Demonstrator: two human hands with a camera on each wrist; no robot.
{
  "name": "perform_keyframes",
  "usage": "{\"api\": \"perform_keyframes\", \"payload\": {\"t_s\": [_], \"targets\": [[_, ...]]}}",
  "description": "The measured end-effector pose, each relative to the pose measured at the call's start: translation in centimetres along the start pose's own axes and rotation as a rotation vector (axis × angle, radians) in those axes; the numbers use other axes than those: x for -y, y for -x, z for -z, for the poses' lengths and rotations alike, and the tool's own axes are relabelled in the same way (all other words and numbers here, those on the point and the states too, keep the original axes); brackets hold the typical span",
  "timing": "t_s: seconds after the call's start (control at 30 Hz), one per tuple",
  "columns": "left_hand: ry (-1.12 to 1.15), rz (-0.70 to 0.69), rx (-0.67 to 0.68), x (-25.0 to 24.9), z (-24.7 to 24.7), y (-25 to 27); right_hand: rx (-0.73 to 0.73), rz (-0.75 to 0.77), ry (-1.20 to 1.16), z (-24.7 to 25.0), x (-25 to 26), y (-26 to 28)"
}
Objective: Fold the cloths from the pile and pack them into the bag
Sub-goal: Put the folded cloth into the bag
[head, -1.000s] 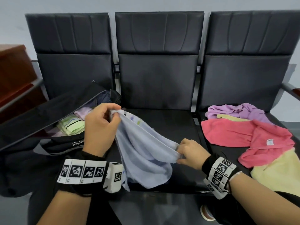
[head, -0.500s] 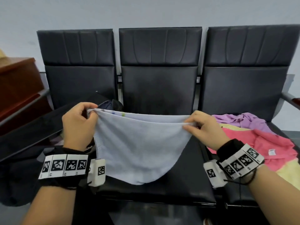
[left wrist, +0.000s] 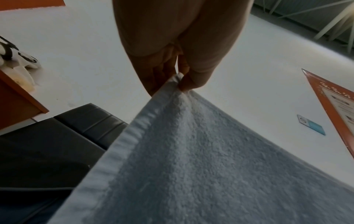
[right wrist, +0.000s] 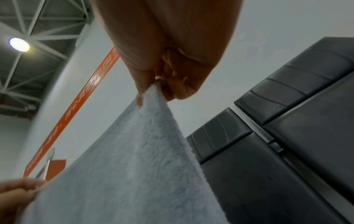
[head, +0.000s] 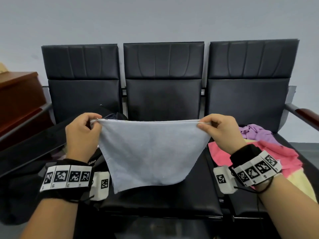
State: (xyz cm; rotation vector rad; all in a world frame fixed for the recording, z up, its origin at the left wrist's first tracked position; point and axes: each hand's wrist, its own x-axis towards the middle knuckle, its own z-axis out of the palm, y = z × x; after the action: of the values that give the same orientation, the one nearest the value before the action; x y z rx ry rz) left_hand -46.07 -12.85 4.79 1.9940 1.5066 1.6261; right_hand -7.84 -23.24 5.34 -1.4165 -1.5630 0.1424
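seats (head: 163, 94): 3 | hands (head: 82, 135): 2 | held cloth (head: 151, 152): 1 | piled cloths (head: 279, 156): maybe 3 | bag (head: 34, 145): 1

Three black padded seats (head: 163, 99), brown wooden cabinet (head: 19, 99), perhaps an orange banner (right wrist: 76, 115)

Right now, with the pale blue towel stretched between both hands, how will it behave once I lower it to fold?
Likely floppy: the pale blue towel sags between the left hand and right hand. Probably light, since fingertip pinches at two corners carry it. Its terry pile looks grippy, so it should not slip on the black seat.
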Motion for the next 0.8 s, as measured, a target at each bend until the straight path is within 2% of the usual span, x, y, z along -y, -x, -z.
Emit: {"api": "perform_keyframes", "payload": {"t_s": [0.13,0.3,0.37,0.5,0.6,0.7,0.8], "targets": [[0.036,-0.074,-0.044,-2.4,1.0,-0.2,-0.159,0.02,-0.178,1.7,1.8,0.1],[0.112,-0.109,-0.091,-4.2,1.7,-1.2,-0.249,0.14,-0.108,3.6,3.1,-1.1],[0.109,-0.072,-0.057,-3.4,1.0,-1.5,-0.219,0.102,-0.074,3.2,2.2,-1.6],[-0.033,0.11,0.126,-0.1,-2.8,-1.3,-0.038,-0.165,-0.06,0.7,-1.1,-2.4],[-0.032,0.183,0.201,0.9,-5.4,-1.4,-0.026,-0.305,-0.101,-1.1,-2.4,-3.1],[0.058,0.159,0.16,0.6,-6.0,-2.9,-0.114,-0.26,-0.091,-1.5,-2.5,-4.1],[0.078,0.049,0.078,-0.3,-5.2,-4.6,-0.198,-0.171,-0.077,-0.4,-1.9,-5.1]]}}
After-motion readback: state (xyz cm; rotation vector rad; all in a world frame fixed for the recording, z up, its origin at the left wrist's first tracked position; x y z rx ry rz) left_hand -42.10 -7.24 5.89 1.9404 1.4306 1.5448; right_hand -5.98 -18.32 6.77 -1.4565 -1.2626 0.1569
